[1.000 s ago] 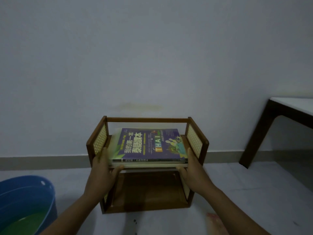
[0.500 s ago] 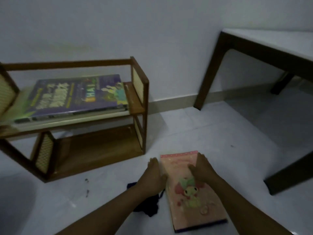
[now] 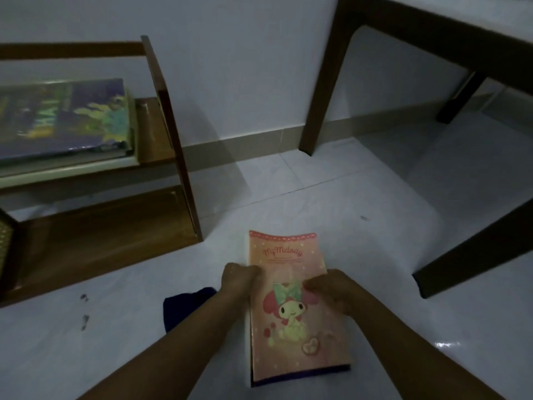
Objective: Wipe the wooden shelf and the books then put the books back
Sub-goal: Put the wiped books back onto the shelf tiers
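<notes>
Left hand point(image 3: 238, 280) and right hand point(image 3: 331, 287) pinch opposite long edges of the pink book point(image 3: 291, 327) lying on the floor, its length pointing away; the wooden shelf point(image 3: 173, 140) stands forward-left.

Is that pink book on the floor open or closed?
Closed. The pink book lies flat on the floor with its whole front cover facing up; the left hand and right hand grip its two side edges.
</notes>
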{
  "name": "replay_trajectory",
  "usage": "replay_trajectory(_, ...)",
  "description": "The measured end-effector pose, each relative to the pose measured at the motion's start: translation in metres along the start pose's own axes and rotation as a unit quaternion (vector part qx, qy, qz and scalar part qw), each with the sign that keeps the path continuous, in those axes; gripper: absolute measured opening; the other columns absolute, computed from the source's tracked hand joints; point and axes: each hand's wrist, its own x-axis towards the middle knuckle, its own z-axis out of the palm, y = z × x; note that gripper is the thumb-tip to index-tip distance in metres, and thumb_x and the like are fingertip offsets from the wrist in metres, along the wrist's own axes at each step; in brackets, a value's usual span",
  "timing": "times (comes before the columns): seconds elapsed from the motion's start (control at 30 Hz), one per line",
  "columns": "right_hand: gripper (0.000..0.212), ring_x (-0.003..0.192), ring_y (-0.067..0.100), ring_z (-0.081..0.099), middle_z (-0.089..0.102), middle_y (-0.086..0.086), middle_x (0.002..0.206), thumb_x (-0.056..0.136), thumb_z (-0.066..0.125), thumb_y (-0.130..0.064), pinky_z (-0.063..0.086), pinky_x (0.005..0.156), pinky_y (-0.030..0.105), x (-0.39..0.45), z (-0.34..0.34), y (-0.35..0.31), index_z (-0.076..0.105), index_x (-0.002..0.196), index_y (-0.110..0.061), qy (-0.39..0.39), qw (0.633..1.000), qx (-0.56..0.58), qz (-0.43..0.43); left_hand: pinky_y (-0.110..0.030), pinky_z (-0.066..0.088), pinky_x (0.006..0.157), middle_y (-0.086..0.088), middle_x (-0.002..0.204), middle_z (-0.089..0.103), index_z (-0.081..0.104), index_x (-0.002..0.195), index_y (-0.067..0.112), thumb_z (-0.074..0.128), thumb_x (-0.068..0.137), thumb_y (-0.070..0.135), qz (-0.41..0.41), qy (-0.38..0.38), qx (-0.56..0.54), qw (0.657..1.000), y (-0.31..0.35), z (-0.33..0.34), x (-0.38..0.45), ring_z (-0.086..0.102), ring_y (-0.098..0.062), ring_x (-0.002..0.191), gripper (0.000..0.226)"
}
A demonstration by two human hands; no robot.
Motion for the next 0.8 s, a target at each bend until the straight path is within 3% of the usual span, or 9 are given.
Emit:
replay_trajectory(0.07,0.034,0.093,0.038,0.068,0.072,0.022,0.101,0.084,0.065,0.001,0.053,0.089,0.052,-0.017,-0.008,-0.005,0.062,0.118,0.002,-0.075,0.995,0.054,-0.032,-0.037,0.061,0.065,-0.011,0.098,0.071,0.061,0.108,0.011,0.052,0.082,0.015,0.054,-0.057,0.035,0.996,0.002,-0.006,-0.007,0.072,-0.026,0.082,0.028)
replay_trajectory(0.17,0.044,0.105,0.035,0.066,0.07,0.015,0.114,0.081,0.07,-0.013,0.054,0.088,0.054,-0.044,-0.011,-0.026,0.059,0.124,-0.012,-0.162,0.976,0.069,-0.126,-0.048,0.06,0.077,-0.005,0.112,0.069,0.054,0.115,0.025,0.05,0.087,0.025,0.144,-0.106,0.061,0.982,0.018,-0.028,-0.028,0.07,-0.025,0.095,0.029)
replay_trajectory(0.3,0.046,0.111,0.038,0.063,0.064,0.016,0.124,0.088,0.063,-0.007,0.052,0.09,0.056,-0.081,0.014,-0.074,0.051,0.132,-0.013,-0.212,0.942,0.09,-0.246,-0.045,0.059,0.082,0.001,0.119,0.062,0.044,0.124,0.027,0.053,0.096,0.019,0.302,-0.094,0.077,0.945,0.057,-0.087,-0.069,0.066,-0.017,0.104,0.031)
replay_trajectory(0.47,0.042,0.107,0.03,0.066,0.068,0.008,0.119,0.086,0.066,-0.01,0.052,0.091,0.054,-0.126,0.091,-0.123,0.055,0.126,-0.018,-0.185,0.925,0.061,-0.327,-0.013,0.055,0.068,0.016,0.116,0.061,0.042,0.129,0.023,0.056,0.093,0.025,0.434,0.001,0.103,0.895,0.072,-0.193,-0.116,0.062,0.005,0.104,0.039)
replay_trajectory(0.57,0.042,0.104,0.023,0.068,0.07,0.005,0.115,0.085,0.068,-0.01,0.056,0.087,0.046,-0.145,0.146,-0.131,0.056,0.124,-0.018,-0.188,0.913,0.033,-0.361,-0.012,0.054,0.071,0.02,0.115,0.063,0.045,0.126,0.024,0.06,0.088,0.04,0.468,0.058,0.109,0.875,0.055,-0.248,-0.14,0.062,0.003,0.105,0.044)
replay_trajectory(0.67,0.037,0.1,0.016,0.069,0.071,-0.001,0.111,0.085,0.068,-0.008,0.059,0.081,0.037,-0.158,0.203,-0.125,0.059,0.119,-0.019,-0.205,0.905,-0.001,-0.372,-0.01,0.053,0.07,0.024,0.113,0.063,0.049,0.119,0.031,0.063,0.08,0.046,0.454,0.121,0.104,0.877,0.022,-0.299,-0.148,0.063,0.006,0.101,0.044)
replay_trajectory(0.8,0.032,0.095,0.005,0.069,0.072,-0.014,0.103,0.084,0.07,-0.006,0.057,0.072,0.022,-0.157,0.258,-0.098,0.063,0.109,-0.026,-0.21,0.903,-0.049,-0.372,-0.013,0.056,0.065,0.024,0.108,0.066,0.055,0.116,0.026,0.063,0.084,0.026,0.4,0.151,0.085,0.9,-0.03,-0.343,-0.142,0.066,0.001,0.097,0.033)
